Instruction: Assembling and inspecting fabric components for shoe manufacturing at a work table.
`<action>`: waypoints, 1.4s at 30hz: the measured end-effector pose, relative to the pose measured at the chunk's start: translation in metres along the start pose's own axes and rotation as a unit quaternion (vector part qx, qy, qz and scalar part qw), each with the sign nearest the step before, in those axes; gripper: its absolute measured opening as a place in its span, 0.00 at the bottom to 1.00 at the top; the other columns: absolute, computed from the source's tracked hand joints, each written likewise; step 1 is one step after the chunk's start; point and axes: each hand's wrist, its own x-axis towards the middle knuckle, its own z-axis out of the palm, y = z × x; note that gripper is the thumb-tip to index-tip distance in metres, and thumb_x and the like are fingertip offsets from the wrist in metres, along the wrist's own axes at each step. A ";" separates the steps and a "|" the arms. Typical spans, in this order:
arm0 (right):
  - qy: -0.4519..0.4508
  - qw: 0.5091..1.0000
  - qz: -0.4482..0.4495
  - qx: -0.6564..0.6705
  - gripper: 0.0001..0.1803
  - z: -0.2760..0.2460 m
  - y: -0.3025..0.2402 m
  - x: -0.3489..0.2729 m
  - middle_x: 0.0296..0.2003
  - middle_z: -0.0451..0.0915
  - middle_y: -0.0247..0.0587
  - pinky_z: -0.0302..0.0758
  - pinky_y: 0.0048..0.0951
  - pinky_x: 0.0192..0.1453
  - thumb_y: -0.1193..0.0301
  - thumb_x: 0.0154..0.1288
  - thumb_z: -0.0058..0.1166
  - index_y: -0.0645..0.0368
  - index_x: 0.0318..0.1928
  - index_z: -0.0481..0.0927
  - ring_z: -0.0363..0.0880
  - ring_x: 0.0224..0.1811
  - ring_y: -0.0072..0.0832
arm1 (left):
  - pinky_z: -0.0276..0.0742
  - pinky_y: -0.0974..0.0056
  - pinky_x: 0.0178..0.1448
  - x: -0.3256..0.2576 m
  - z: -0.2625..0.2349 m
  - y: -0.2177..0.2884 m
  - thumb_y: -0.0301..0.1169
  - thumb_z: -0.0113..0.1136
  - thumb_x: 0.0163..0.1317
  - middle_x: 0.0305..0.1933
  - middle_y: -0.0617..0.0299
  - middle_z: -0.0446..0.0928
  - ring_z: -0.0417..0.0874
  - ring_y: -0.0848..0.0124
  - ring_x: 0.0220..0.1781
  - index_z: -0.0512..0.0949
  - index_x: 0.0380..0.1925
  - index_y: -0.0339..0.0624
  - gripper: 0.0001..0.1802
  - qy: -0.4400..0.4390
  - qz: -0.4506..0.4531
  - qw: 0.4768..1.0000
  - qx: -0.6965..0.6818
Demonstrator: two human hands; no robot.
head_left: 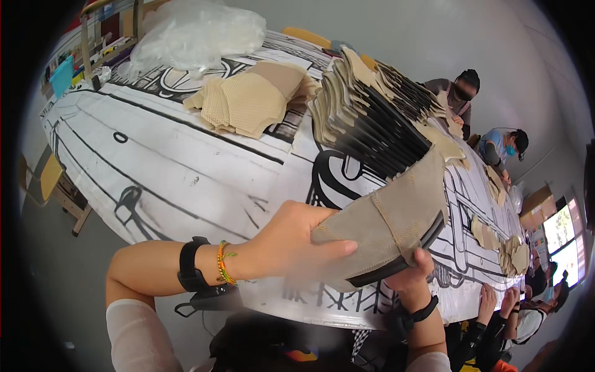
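Currently, you are holding one taupe sewn piece (pixel 372 226) tilted above the table (pixel 180 158). Your left hand (pixel 297 239) is gripping its left end, thumb on top; your right hand (pixel 410 276) is gripping its lower edge, beside the black strip (pixel 378 273). Beyond, two rows of black-edged pieces (pixel 369 127) are lying stacked, and one beige mesh pile (pixel 242 102) is sitting near one clear plastic bag (pixel 198 34).

the fabric piece (pixel 387 217) is above the table (pixel 155 161), between the left hand (pixel 304 239) and right hand (pixel 412 271). behind it, the stacked row (pixel 365 124) rests on the table; left of that lies the fabric pile (pixel 245 102), with the plastic bag (pixel 198 37) behind. a smaller heap (pixel 514 255) lies farther right.
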 end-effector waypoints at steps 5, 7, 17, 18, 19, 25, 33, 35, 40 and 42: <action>0.052 0.998 0.033 0.021 0.46 0.006 -0.006 0.003 0.64 0.69 0.55 0.64 0.45 0.70 0.63 0.42 0.51 0.66 0.66 0.63 0.69 0.65 0.49 | 0.76 0.72 0.45 0.009 -0.010 -0.003 0.37 0.67 0.61 0.38 0.62 0.84 0.80 0.81 0.39 0.82 0.42 0.30 0.19 -0.080 -0.090 0.988 -0.096; 0.038 0.996 0.016 0.084 0.46 -0.006 -0.002 0.003 0.62 0.71 0.57 0.67 0.46 0.68 0.64 0.40 0.52 0.67 0.65 0.64 0.72 0.62 0.51 | 0.74 0.73 0.48 0.011 -0.011 -0.002 0.38 0.67 0.62 0.41 0.62 0.83 0.79 0.82 0.43 0.81 0.43 0.29 0.20 -0.149 -0.118 0.953 -0.237; 0.025 0.996 0.033 0.075 0.44 -0.022 -0.013 -0.001 0.58 0.75 0.54 0.68 0.42 0.67 0.71 0.35 0.51 0.69 0.62 0.67 0.74 0.59 0.48 | 0.76 0.72 0.47 0.011 -0.010 -0.011 0.43 0.65 0.62 0.41 0.60 0.84 0.80 0.80 0.40 0.81 0.45 0.31 0.23 -0.238 -0.092 0.954 -0.156; 0.038 0.998 0.026 0.040 0.44 -0.019 -0.015 -0.002 0.58 0.74 0.56 0.69 0.43 0.67 0.70 0.36 0.50 0.70 0.63 0.67 0.75 0.59 0.49 | 0.75 0.71 0.49 0.012 -0.008 -0.011 0.41 0.67 0.61 0.42 0.60 0.83 0.80 0.79 0.42 0.81 0.46 0.30 0.23 -0.238 -0.135 0.953 -0.128; 0.051 0.998 0.019 0.004 0.44 -0.016 -0.016 -0.004 0.59 0.73 0.59 0.70 0.43 0.67 0.68 0.37 0.49 0.71 0.63 0.66 0.75 0.59 0.51 | 0.75 0.71 0.51 0.013 -0.005 -0.011 0.40 0.70 0.59 0.43 0.60 0.83 0.79 0.79 0.45 0.80 0.46 0.29 0.24 -0.237 -0.177 0.950 -0.101; 0.061 0.997 0.031 -0.021 0.46 -0.008 -0.014 -0.007 0.59 0.73 0.57 0.69 0.43 0.68 0.68 0.36 0.49 0.70 0.64 0.65 0.74 0.60 0.50 | 0.72 0.67 0.60 0.010 0.005 -0.009 0.42 0.68 0.60 0.55 0.57 0.78 0.76 0.73 0.56 0.72 0.59 0.32 0.33 -0.239 -0.127 0.918 -0.290; -0.045 0.994 -0.094 -0.020 0.42 -0.008 -0.003 -0.005 0.66 0.64 0.55 0.70 0.43 0.66 0.48 0.64 0.47 0.68 0.68 0.59 0.71 0.63 0.43 | 0.72 0.66 0.60 0.003 0.007 0.004 0.43 0.65 0.63 0.57 0.59 0.77 0.75 0.74 0.56 0.70 0.61 0.36 0.31 -0.134 -0.054 0.978 -0.151; 0.170 0.952 -0.060 -0.248 0.42 -0.014 0.004 -0.004 0.42 0.82 0.45 0.77 0.32 0.51 0.39 0.61 0.50 0.68 0.56 0.73 0.82 0.45 0.30 | 0.73 0.67 0.59 0.001 0.007 0.007 0.44 0.63 0.64 0.56 0.60 0.78 0.76 0.74 0.55 0.72 0.60 0.36 0.30 -0.096 -0.009 0.985 -0.140; 0.073 0.876 -0.284 -0.384 0.27 0.007 0.014 0.002 0.31 0.83 0.42 0.76 0.25 0.38 0.52 0.68 0.48 0.68 0.47 0.77 0.82 0.32 0.26 | 0.74 0.65 0.58 0.004 0.010 0.003 0.38 0.65 0.64 0.52 0.64 0.77 0.76 0.75 0.53 0.71 0.59 0.36 0.27 0.085 0.057 0.960 -0.262; 0.050 0.859 -0.272 -0.431 0.24 0.010 0.010 0.000 0.30 0.83 0.42 0.76 0.25 0.37 0.55 0.66 0.50 0.67 0.46 0.78 0.83 0.31 0.28 | 0.74 0.65 0.57 0.000 0.013 -0.006 0.37 0.65 0.64 0.52 0.64 0.77 0.76 0.75 0.53 0.71 0.58 0.36 0.26 0.070 0.056 0.973 -0.214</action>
